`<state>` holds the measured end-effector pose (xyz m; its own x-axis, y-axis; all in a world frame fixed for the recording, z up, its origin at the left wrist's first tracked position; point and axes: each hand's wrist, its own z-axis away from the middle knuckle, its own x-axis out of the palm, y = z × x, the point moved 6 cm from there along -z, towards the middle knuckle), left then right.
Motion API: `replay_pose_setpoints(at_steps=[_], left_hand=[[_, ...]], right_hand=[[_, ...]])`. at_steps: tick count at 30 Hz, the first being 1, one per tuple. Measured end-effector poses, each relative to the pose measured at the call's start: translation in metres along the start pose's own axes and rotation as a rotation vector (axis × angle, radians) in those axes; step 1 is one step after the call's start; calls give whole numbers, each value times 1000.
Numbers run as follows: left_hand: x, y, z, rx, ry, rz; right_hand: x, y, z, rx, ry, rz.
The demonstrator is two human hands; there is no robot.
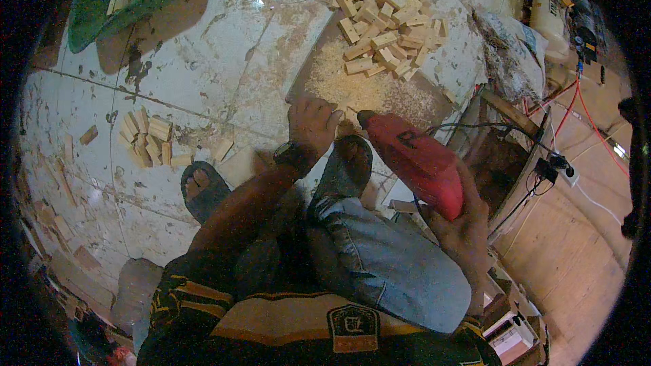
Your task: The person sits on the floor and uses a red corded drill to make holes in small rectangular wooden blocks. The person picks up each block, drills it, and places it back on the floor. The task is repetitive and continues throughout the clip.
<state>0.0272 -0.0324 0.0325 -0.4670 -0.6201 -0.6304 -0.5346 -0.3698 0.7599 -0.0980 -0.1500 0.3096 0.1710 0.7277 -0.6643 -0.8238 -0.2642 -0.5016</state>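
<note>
– right hand (472, 205) wrapped round the red drill (417, 159), its nose pointing toward the left hand (312, 123)!
– and that left hand?
– curled in, just beside the drill's tip; can't tell whether it grips anything.
– wood blocks (386, 30)?
– heaped beyond the sawdust (342, 85), smaller cluster (144, 139) over left!

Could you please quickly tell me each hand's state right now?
Left hand: curled near the front of the red power drill; whether it holds anything cannot be told.
Right hand: closed on the red power drill, partly hidden.
</note>
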Motion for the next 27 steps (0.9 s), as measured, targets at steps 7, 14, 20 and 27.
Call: replay_pose_setpoints(at_steps=[7,14,20,27], left_hand=[[5,-2,2,-50,-57,-14],[6,-3,3,-4,-29,-25],[10,-5,4,-24,-79,-92],[14,-6,4,-51,-131,-106]], right_hand=[[-2,1,-1,-18,19,44],[-5,5,-7,-86,-31,91],[-9,7,-21,8,-62,66],[-3,-24,-23,18,-102,268]])
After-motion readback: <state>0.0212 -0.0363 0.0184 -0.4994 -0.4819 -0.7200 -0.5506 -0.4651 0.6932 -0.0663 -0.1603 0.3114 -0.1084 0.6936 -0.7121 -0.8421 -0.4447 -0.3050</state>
